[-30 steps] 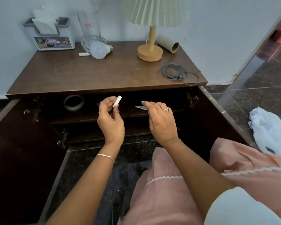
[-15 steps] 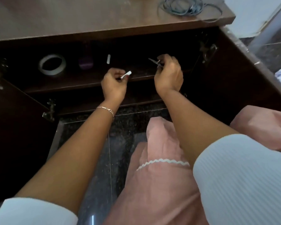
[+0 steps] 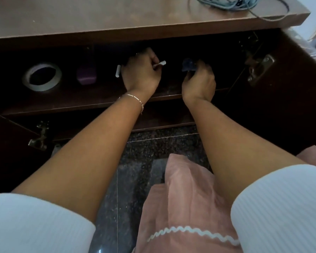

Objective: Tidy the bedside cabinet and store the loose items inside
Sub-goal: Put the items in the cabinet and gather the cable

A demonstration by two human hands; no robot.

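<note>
Dark stone floor (image 3: 135, 161) lies below you; both grips reach onto the open cabinet's shelf (image 3: 77, 101).
Your left grip (image 3: 140, 73) pinches a small white piece (image 3: 161, 63), whose end pokes out to the right. Your right grip (image 3: 199, 81) curls round a small dark item (image 3: 188, 65), too dim to name. Leftward on the shelf are a white stick (image 3: 118, 71), a purple object (image 3: 86, 74) and a tape roll (image 3: 42, 76). A coiled cable (image 3: 244, 4) sits on the tabletop (image 3: 117, 17).

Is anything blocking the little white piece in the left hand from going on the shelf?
Nothing visible does. The left hand pinches the small white piece over the dark wooden shelf; a white stick lies beside the hand's left side.
</note>
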